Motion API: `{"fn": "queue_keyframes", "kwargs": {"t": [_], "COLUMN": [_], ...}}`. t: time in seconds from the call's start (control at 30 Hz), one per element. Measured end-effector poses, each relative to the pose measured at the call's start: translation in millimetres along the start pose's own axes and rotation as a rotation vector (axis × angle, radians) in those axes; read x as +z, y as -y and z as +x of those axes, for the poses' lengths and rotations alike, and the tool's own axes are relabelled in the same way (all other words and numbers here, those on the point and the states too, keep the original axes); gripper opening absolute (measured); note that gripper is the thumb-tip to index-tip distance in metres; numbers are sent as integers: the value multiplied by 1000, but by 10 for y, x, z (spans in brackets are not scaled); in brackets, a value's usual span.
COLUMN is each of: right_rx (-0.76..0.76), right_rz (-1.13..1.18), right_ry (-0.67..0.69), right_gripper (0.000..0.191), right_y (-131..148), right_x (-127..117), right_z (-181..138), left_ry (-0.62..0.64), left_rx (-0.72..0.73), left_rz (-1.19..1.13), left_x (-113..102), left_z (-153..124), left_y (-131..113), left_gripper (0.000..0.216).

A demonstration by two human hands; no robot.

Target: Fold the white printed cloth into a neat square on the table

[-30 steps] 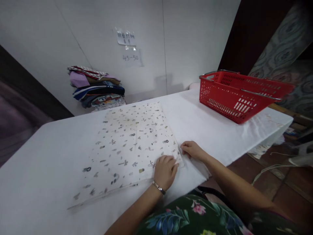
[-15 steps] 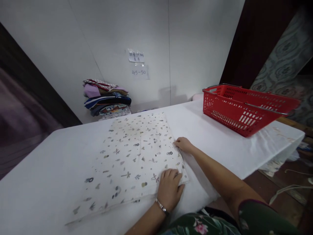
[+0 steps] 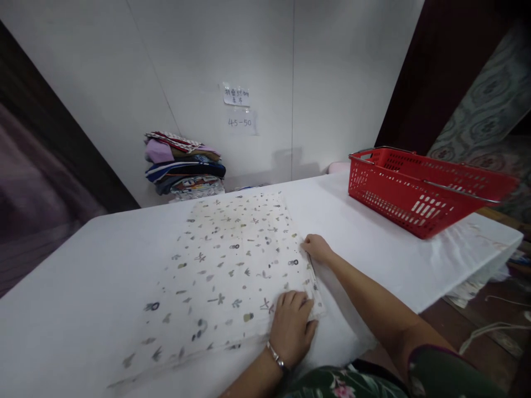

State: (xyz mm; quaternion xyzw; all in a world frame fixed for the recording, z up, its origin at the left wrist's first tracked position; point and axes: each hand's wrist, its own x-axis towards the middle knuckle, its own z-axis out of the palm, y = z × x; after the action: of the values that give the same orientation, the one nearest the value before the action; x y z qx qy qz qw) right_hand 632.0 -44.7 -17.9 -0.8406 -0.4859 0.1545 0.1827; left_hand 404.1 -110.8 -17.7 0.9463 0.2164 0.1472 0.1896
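Red basket (image 3: 418, 193), inside half-hidden, sits two o'clock from printed cloth (image 3: 232, 271); right hand (image 3: 318, 247) pinches cloth edge, left hand (image 3: 291, 326) lies flat.

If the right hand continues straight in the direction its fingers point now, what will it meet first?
Most likely the patterned cloth: the right hand points toward it, fingertips at its right edge. Whether it would slide over or push the edge is unclear.

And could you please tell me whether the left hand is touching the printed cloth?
Touching: the head view shows the left hand lying across the near edge of the printed cloth, its fingers resting on top with no gap visible.
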Motion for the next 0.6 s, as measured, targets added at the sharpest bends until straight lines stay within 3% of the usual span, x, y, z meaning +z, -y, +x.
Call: {"fn": "queue_keyframes", "kwargs": {"t": [0.17, 0.4, 0.6], "right_rx": [11, 91, 56], "right_rz": [-41, -129, -152], "right_ry": [43, 47, 90], "right_gripper": [18, 35, 26], "right_y": [24, 158, 312], "right_x": [3, -11, -17], "right_z": [44, 321, 363], "left_ry": [23, 4, -20], "left_rx": [-4, -12, 37], "left_rz": [-39, -65, -17], "left_x": [12, 43, 89], "left_z": [-1, 9, -37], "left_y": [18, 45, 72], "left_gripper": [30, 26, 27]}}
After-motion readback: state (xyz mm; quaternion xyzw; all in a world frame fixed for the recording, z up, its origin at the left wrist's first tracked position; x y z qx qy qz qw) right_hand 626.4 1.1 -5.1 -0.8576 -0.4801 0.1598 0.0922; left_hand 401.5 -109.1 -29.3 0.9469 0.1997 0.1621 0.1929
